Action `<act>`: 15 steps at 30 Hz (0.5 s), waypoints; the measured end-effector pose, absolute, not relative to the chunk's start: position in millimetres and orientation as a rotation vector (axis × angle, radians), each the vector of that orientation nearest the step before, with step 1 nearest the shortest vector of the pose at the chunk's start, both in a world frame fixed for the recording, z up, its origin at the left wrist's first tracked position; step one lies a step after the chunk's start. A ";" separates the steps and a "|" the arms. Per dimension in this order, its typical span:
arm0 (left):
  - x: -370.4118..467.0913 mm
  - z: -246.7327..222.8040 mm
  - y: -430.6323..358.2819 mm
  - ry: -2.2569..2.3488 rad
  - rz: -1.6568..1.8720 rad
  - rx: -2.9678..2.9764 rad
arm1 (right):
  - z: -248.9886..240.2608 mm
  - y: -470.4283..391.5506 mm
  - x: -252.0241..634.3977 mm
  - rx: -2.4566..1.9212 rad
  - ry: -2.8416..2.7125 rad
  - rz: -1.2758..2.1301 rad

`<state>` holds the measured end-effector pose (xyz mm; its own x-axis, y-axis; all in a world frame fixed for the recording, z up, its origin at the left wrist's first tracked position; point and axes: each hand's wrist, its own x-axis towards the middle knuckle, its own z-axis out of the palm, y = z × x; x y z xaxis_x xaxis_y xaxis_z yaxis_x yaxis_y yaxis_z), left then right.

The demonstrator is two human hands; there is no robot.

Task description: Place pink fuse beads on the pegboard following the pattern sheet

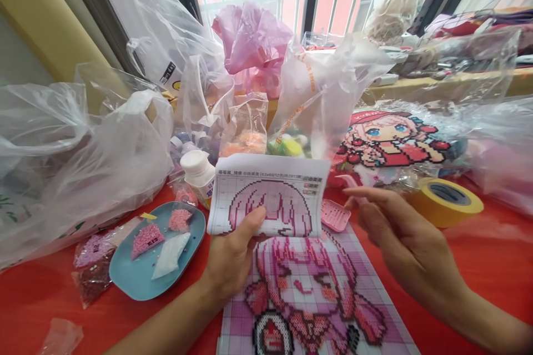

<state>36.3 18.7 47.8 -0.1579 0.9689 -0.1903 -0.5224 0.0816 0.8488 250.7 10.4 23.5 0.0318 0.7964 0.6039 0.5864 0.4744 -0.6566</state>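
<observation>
now two hands, one pattern sheet, one pegboard.

Two hands: left hand, right hand. One pattern sheet, pinched by left hand. One bead board, under both hands. One blue plate, left of left hand; three bead packets on it. One white bottle, above left hand. One tape roll, right of right hand. One pink tray, between hands. One finished bead picture, beyond right hand.
</observation>
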 end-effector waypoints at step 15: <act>24.5 27.4 36.2 1.026 1.569 0.639 | 2.1 24.8 282.8 -1.286 -1.989 -0.637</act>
